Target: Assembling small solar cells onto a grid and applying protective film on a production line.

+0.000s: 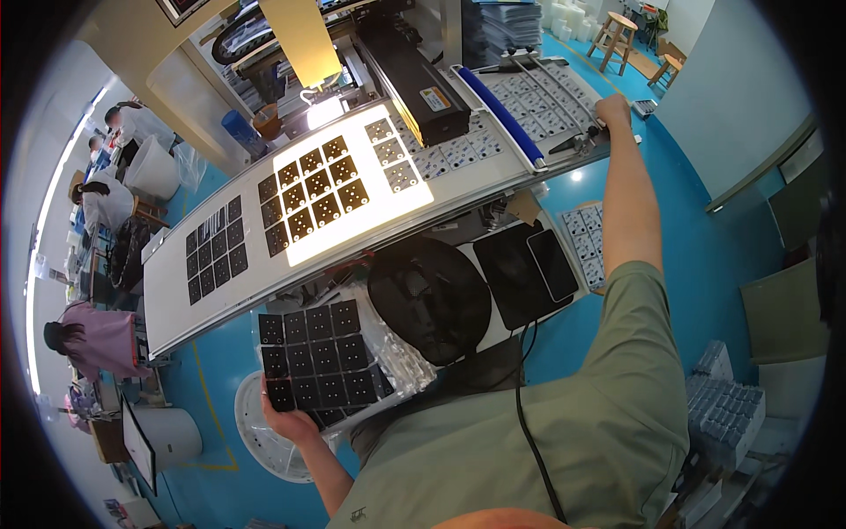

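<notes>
My left hand (pixel 289 424) is closed on the lower left edge of a stack of black sheets (pixel 319 357). Each sheet is divided into small squares with dots, and clear plastic wrap (pixel 397 348) lies along the stack's right side. Far out to the right, my right hand (pixel 614 110) is curled at the right end of the machine bed, beside thin metal rods (pixel 555 88); its fingertips are hidden. On the white bed (pixel 176 300) lie two groups of black squares, one of them (pixel 313 189) under bright light. Patterned sheets (pixel 538 97) lie near the blue roller (pixel 500 115).
A black round-backed object (pixel 432 295) and a phone (pixel 552 264) on a black pad sit below the bed. A white round bin (pixel 260 432) stands on the blue floor at lower left. Several people work along the left wall. Stacked grey trays (pixel 727 414) are at lower right.
</notes>
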Tool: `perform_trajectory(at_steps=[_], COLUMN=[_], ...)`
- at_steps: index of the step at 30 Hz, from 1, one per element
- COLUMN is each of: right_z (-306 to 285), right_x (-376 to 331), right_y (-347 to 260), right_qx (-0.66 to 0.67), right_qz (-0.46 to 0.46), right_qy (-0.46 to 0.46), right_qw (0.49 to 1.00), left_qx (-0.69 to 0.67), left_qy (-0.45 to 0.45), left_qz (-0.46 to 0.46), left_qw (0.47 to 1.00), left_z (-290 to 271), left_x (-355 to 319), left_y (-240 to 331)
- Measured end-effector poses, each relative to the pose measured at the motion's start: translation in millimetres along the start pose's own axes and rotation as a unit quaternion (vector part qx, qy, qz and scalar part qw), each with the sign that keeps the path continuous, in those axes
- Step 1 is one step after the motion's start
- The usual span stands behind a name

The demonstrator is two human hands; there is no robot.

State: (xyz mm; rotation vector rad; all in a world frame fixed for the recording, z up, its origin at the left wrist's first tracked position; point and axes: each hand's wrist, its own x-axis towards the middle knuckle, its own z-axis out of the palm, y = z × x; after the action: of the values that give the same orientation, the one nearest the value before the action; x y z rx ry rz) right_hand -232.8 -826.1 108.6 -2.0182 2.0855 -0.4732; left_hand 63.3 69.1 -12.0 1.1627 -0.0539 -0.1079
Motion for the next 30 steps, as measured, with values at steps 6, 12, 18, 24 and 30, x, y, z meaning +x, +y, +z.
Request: perform_trajectory(at_steps=[6,12,18,24,30], right_z=[-45.2,-134.2,-182.3,-159.2,-137.1], right_x=[-46.8,-57.8,-130.8,-157.4,-191.9], right_y=[28.4,91.9,124.2,188.0,217.8], right_qx=[0.103,0.06,-0.012,-0.061,0.147], right_qz=[0.037,0.002,0.003,-0.053,-0.022], right_qy=[0.238,0.425,0.379,0.204,0.13], right_qw=[0.965,0.903,0.925,0.976,0.98], left_qx=[-0.011,-0.004,0.013,0.01,0.042], left_qy=[0.005,-0.014,-0.012,-0.004,-0.002], left_qz=[-0.009,0.003,0.008,0.007,0.021], left_qw=[1.0,1.0,1.0,1.0,0.999], left_z=[5.2,-0.8,-3.0,8.5,6.5], left_x=[0.7,0.3,1.3,-0.8,-1.4], left_y=[-2.7,-5.1,-3.9,-1.5,-0.1])
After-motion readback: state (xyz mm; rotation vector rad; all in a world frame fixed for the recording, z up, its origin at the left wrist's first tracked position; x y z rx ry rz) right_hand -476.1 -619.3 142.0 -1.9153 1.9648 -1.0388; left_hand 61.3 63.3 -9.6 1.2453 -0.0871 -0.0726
